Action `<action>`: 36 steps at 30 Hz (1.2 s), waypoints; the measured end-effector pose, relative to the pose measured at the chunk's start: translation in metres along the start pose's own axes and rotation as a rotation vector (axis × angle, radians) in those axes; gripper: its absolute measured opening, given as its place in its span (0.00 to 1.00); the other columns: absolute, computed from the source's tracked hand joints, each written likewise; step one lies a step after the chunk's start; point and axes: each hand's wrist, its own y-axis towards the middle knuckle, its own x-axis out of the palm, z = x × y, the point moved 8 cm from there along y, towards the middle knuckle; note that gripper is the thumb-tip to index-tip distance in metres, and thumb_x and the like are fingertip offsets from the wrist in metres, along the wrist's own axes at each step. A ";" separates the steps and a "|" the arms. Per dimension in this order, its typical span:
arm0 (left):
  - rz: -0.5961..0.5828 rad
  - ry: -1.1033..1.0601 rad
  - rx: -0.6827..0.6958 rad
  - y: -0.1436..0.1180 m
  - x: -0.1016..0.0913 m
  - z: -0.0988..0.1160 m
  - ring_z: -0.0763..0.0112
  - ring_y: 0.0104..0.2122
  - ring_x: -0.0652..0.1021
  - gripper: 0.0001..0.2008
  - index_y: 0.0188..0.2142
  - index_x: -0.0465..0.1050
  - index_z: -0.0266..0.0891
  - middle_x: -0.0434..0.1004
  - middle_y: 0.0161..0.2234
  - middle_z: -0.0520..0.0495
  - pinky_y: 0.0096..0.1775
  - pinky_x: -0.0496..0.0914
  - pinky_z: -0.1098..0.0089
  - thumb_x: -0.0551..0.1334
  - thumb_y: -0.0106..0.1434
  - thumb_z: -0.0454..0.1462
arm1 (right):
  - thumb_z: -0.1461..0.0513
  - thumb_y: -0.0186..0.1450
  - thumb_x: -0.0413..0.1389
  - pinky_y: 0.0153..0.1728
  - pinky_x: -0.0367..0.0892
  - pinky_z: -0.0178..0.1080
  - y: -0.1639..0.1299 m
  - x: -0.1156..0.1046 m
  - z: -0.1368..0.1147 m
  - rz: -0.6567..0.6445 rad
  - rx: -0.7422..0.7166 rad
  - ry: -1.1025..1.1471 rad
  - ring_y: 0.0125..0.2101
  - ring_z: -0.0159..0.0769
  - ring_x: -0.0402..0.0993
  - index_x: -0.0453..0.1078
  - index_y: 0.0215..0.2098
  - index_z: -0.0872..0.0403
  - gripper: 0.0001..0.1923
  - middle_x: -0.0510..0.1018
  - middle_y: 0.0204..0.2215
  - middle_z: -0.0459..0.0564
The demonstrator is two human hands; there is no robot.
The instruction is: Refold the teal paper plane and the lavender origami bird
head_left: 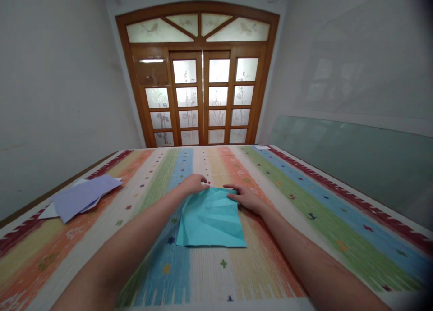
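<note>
Turquoise paper (212,221): a roughly square sheet, flat on the surface (214,281) in front of me, about midway between the left and right edges and closer to the near edge than the far one.
Creases: several faint fold lines fan across the sheet; its near side runs roughly level with the surface's near edge.
Left hand (193,184): at the sheet's far left corner, my fingers curled and the thumb touching the paper; I cannot tell whether they pinch it.
Right hand (249,198): at the sheet's far right corner, thumb on the paper, forefinger stretched out past the sheet's far side, the two spread apart and open.
Striped tablecloth (338,203): covers the surface, its bands of orange, green, blue, cream and yellow running from the near edge toward the far edge, with small star and cross motifs; dark red bands follow the left and right edges.
Lavender paper (84,194): near the left edge, well apart from my hands, overlapping white paper (49,212) beneath it.
White slip (261,147): small, by the far right corner.
Wooden doors (203,94): beyond the far edge, with patterned glass panes.
Greenish panel (355,162): upright along the wall beyond the right edge.
</note>
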 end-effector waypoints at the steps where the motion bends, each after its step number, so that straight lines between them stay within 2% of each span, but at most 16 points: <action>1: -0.022 0.006 0.013 0.001 0.004 0.007 0.55 0.45 0.77 0.16 0.40 0.79 0.38 0.81 0.43 0.41 0.49 0.66 0.63 0.65 0.55 0.44 | 0.52 0.61 0.60 0.37 0.69 0.39 -0.001 0.000 0.000 -0.001 -0.005 0.020 0.36 0.38 0.74 0.65 0.60 0.52 0.30 0.79 0.43 0.51; 4: -0.050 -0.008 0.037 -0.001 0.008 0.018 0.60 0.38 0.78 0.10 0.34 0.80 0.39 0.82 0.36 0.44 0.42 0.68 0.67 0.66 0.53 0.40 | 0.52 0.61 0.60 0.34 0.69 0.37 -0.003 -0.002 -0.002 0.029 -0.012 0.059 0.32 0.36 0.74 0.64 0.60 0.53 0.31 0.79 0.40 0.51; 7: -0.020 -0.068 0.030 -0.006 0.000 0.016 0.64 0.32 0.77 0.06 0.28 0.79 0.38 0.81 0.30 0.46 0.37 0.67 0.69 0.66 0.52 0.39 | 0.51 0.61 0.60 0.32 0.68 0.36 -0.005 -0.006 -0.004 0.104 -0.009 0.095 0.30 0.35 0.73 0.64 0.60 0.53 0.32 0.78 0.35 0.48; 10: 0.084 -0.170 -0.013 -0.015 -0.021 0.002 0.65 0.29 0.76 0.07 0.26 0.78 0.38 0.79 0.27 0.47 0.34 0.66 0.69 0.65 0.52 0.40 | 0.50 0.64 0.57 0.36 0.69 0.37 -0.005 -0.015 -0.004 0.208 0.005 0.190 0.33 0.35 0.74 0.62 0.61 0.52 0.30 0.78 0.35 0.49; 13: 0.246 -0.317 -0.077 -0.033 -0.044 -0.021 0.65 0.30 0.75 0.11 0.28 0.77 0.37 0.77 0.28 0.46 0.33 0.65 0.70 0.64 0.54 0.43 | 0.48 0.67 0.53 0.35 0.70 0.36 -0.004 -0.021 0.004 0.253 0.088 0.330 0.34 0.36 0.76 0.61 0.61 0.49 0.28 0.79 0.37 0.51; 17: 0.419 -0.554 -0.157 -0.069 -0.057 -0.049 0.68 0.28 0.73 0.19 0.36 0.74 0.35 0.76 0.30 0.46 0.29 0.65 0.72 0.60 0.57 0.49 | 0.47 0.68 0.50 0.32 0.72 0.36 -0.005 -0.017 0.007 0.213 0.162 0.526 0.33 0.35 0.76 0.61 0.60 0.46 0.25 0.78 0.39 0.52; 22: 0.544 -0.726 -0.228 -0.113 -0.046 -0.063 0.73 0.23 0.69 0.22 0.39 0.71 0.35 0.73 0.29 0.49 0.26 0.63 0.74 0.61 0.56 0.51 | 0.53 0.66 0.57 0.29 0.71 0.34 -0.008 0.010 -0.009 0.052 0.147 0.591 0.30 0.32 0.75 0.63 0.58 0.47 0.23 0.76 0.37 0.51; 24: 0.546 -0.831 -0.278 -0.126 -0.035 -0.066 0.75 0.21 0.67 0.20 0.37 0.71 0.36 0.71 0.27 0.51 0.24 0.61 0.75 0.64 0.54 0.50 | 0.52 0.65 0.58 0.27 0.70 0.32 -0.011 0.022 -0.015 -0.002 0.155 0.604 0.28 0.31 0.74 0.64 0.56 0.48 0.22 0.76 0.34 0.49; 27: 0.486 -0.922 -0.318 -0.135 -0.020 -0.064 0.76 0.20 0.66 0.16 0.34 0.69 0.38 0.68 0.25 0.53 0.23 0.59 0.76 0.65 0.52 0.46 | 0.51 0.65 0.58 0.25 0.69 0.32 -0.014 0.034 -0.018 -0.036 0.214 0.618 0.26 0.30 0.73 0.66 0.50 0.50 0.19 0.76 0.32 0.48; 29: 0.466 -0.896 -0.290 -0.138 -0.016 -0.059 0.76 0.21 0.66 0.13 0.33 0.68 0.39 0.67 0.25 0.54 0.23 0.59 0.75 0.64 0.54 0.44 | 0.47 0.66 0.53 0.25 0.69 0.33 -0.017 0.038 -0.018 -0.048 0.285 0.623 0.25 0.31 0.73 0.68 0.45 0.52 0.19 0.76 0.30 0.50; 32: 0.440 -0.817 -0.234 -0.138 -0.013 -0.053 0.74 0.24 0.68 0.09 0.31 0.66 0.40 0.67 0.25 0.53 0.25 0.60 0.75 0.62 0.55 0.41 | 0.40 0.67 0.44 0.26 0.70 0.35 -0.021 0.040 -0.017 -0.058 0.357 0.599 0.24 0.33 0.71 0.68 0.41 0.54 0.27 0.75 0.26 0.50; 34: 0.373 -0.772 -0.224 -0.136 -0.006 -0.051 0.74 0.25 0.68 0.07 0.29 0.64 0.41 0.66 0.25 0.54 0.26 0.60 0.75 0.61 0.54 0.39 | 0.40 0.66 0.46 0.24 0.69 0.35 -0.022 0.037 -0.017 -0.024 0.370 0.508 0.23 0.32 0.71 0.67 0.42 0.53 0.26 0.75 0.26 0.49; 36: 0.279 -0.736 -0.247 -0.136 0.005 -0.052 0.74 0.23 0.68 0.07 0.30 0.62 0.42 0.65 0.24 0.55 0.25 0.59 0.75 0.61 0.54 0.37 | 0.43 0.65 0.51 0.22 0.67 0.34 -0.023 0.034 -0.017 0.023 0.368 0.370 0.23 0.33 0.72 0.66 0.45 0.51 0.22 0.77 0.30 0.50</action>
